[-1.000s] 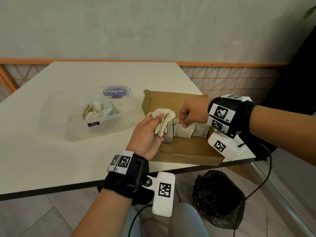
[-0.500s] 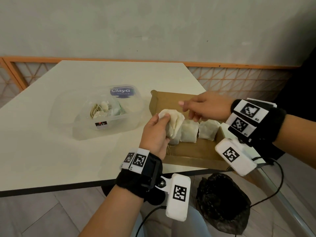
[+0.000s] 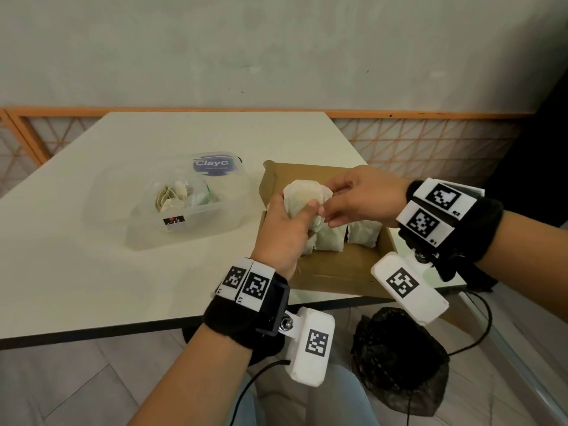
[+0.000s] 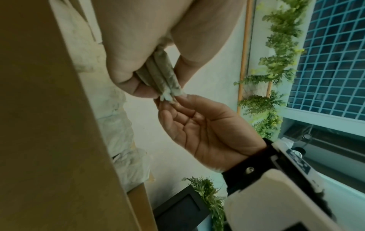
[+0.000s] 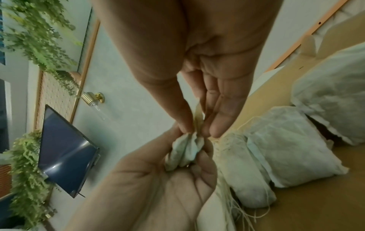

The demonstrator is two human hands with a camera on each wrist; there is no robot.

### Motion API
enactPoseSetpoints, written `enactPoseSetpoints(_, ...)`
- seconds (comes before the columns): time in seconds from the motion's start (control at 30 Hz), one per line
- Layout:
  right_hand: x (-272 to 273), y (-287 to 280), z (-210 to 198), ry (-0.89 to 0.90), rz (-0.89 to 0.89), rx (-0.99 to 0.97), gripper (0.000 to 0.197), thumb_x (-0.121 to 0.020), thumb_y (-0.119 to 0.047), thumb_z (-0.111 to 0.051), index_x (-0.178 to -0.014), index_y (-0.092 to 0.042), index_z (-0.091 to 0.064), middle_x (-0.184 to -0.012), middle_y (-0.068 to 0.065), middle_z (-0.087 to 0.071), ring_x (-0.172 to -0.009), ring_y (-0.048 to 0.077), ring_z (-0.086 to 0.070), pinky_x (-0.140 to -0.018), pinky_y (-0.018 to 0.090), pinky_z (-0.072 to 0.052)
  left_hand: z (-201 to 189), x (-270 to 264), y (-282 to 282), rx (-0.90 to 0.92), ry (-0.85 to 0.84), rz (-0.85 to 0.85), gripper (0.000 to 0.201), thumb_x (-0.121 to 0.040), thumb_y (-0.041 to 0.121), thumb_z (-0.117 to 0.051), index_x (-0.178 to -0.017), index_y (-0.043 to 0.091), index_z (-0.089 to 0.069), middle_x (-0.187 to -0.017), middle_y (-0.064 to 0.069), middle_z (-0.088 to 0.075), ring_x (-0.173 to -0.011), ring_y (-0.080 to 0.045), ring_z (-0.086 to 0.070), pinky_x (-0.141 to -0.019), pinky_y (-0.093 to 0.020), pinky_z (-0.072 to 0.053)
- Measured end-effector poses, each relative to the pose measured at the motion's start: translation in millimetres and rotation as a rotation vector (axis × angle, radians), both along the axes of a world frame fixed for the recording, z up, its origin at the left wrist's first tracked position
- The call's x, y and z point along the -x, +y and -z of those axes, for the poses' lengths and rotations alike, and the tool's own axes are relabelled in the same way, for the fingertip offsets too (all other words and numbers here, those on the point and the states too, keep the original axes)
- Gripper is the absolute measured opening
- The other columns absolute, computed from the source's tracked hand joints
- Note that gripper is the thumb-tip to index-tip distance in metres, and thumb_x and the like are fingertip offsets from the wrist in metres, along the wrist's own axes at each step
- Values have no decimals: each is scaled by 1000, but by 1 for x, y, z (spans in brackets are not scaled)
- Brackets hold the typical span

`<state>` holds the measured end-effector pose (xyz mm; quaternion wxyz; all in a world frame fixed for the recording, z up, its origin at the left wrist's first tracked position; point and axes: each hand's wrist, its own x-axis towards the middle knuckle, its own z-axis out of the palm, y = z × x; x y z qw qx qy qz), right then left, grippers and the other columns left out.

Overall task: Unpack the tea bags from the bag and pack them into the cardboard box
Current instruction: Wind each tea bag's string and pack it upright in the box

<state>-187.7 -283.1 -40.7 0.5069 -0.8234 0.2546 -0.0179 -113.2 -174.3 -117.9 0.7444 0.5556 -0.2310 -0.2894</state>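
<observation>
Several pale, soft paper tea bags [image 3: 302, 199] sit bunched upright in the left hand [image 3: 284, 233], fingers curled round them, directly over the open brown cardboard box [image 3: 341, 265]. Right hand [image 3: 362, 199], just beside, pinches the outermost bag's top edge between thumb and fingertips [image 5: 215, 125]. More bags stand in a row [image 3: 347, 235] below; the clear plastic bag [image 3: 184, 201] lies to the left.

Two hands, the left hand [image 3: 284, 232] and the right hand [image 3: 365, 196], are sharing one bunch of tea bags [image 3: 302, 196]. One cardboard box [image 3: 335, 265] and one clear bag [image 3: 172, 204] are sitting on one desk [image 3: 92, 256]; three tea bags [image 3: 330, 239] are standing inside the box.
</observation>
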Motion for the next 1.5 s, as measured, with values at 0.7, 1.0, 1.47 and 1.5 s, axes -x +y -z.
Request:
enactPoseSetpoints(0.7,7,-4,-5,-184,88,114,34,-76,-2,-73,-106,-10,-59,-77,2,-72,-60,3,-65,-53,10,-47,6,-5,4,-103,-96,115,69,-78,6,-74,-124,27,-26,-112,-1,-51,-105,-22,-53,-72,-31,-47)
enactPoseSetpoints(1.0,5,-1,-3,-243,36,343,26,-71,-20,-79,-89,-22,-61,-83,2,-67,-69,10,-60,-69,25,-49,6,0,0,-223,-182,49,69,-76,14,-77,-124,21,-27,-117,-4,-50,-117,-28,-52,-100,-51,-45)
enactPoseSetpoints(1.47,-1,-5,-1,-23,-118,627,17,-70,-36,-77,-81,-29,-66,-77,-10,-57,-66,5,-50,-74,31,-45,0,9,2,-265,-367,89,72,-80,13,-74,-134,13,-26,-107,7,-50,-105,-13,-52,-92,-30,-48)
enactPoseSetpoints(1.5,0,-4,-3,-19,-128,636,16,-71,-34,-77,-80,-27,-66,-76,-11,-57,-66,5,-50,-73,30,-44,0,9,2,-276,-369,97,71,-80,14,-74,-133,12,-27,-104,9,-50,-101,-11,-52,-88,-26,-47)
